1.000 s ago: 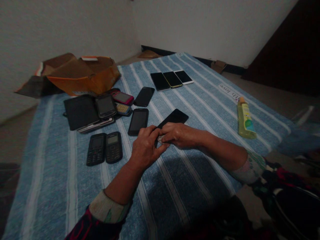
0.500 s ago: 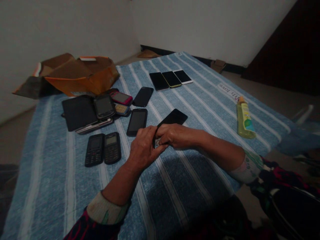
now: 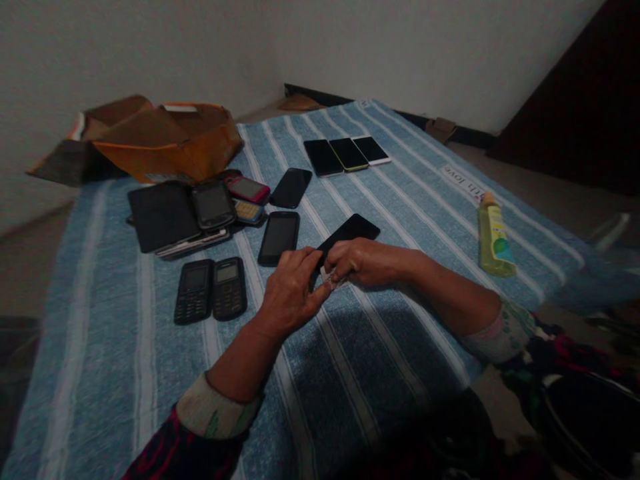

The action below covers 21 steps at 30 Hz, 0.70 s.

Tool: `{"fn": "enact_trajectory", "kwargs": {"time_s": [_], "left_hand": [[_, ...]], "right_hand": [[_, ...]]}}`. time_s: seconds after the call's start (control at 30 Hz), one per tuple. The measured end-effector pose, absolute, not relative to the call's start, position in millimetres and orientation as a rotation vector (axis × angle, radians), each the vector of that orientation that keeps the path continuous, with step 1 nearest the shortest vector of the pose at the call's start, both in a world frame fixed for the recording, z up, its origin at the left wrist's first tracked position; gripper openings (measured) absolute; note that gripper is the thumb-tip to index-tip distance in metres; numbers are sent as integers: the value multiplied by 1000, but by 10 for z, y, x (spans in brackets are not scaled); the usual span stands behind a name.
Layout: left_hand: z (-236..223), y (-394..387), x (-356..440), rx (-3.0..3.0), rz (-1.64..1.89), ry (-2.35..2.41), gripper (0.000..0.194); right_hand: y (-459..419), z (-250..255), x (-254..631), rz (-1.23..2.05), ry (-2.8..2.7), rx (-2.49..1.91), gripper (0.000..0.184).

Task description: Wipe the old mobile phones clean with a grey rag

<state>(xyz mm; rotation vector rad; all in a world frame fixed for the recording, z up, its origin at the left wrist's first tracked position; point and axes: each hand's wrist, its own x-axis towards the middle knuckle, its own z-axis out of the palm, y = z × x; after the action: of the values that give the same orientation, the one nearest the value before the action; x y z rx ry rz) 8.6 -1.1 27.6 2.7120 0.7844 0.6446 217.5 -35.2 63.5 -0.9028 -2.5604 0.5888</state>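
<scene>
A black smartphone (image 3: 354, 227) lies slantwise on the striped cloth, its lower end hidden under my hands. My left hand (image 3: 291, 287) grips that lower end, fingers along the far side and thumb on the near side. Pressed against the phone, my right hand (image 3: 369, 259) is closed on a small whitish wipe (image 3: 334, 277), of which only a crumpled bit shows between the hands. Just left of my left fingertips lies a dark touchscreen phone (image 3: 279, 238). Two black keypad phones (image 3: 194, 291) rest side by side farther left.
Three smartphones (image 3: 349, 155) lie in a row at the back. Another black phone (image 3: 291, 187) is nearer, beside a pile with a dark tablet-like slab (image 3: 163, 217) and a pink phone (image 3: 250, 189). A torn orange-brown bag (image 3: 170, 143) stands back left; a yellow-green bottle (image 3: 493, 237) lies right.
My right hand has shifted slightly rightwards along the phone, and more of the whitish wipe shows. My left hand keeps its grip; the whole view has moved a little.
</scene>
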Motion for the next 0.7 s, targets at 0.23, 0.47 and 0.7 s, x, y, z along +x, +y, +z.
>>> {"fn": "enact_trajectory", "kwargs": {"time_s": [0.23, 0.47, 0.7], "left_hand": [[254, -10, 115, 2725, 679, 851, 44], [271, -83, 187, 2810, 653, 968, 44], [273, -110, 226, 2825, 683, 1001, 41]], "right_hand": [[-356, 561, 2174, 598, -2484, -899, 22], [-356, 497, 2133, 531, -2417, -891, 21], [-355, 521, 2130, 544, -2424, -899, 21]]}}
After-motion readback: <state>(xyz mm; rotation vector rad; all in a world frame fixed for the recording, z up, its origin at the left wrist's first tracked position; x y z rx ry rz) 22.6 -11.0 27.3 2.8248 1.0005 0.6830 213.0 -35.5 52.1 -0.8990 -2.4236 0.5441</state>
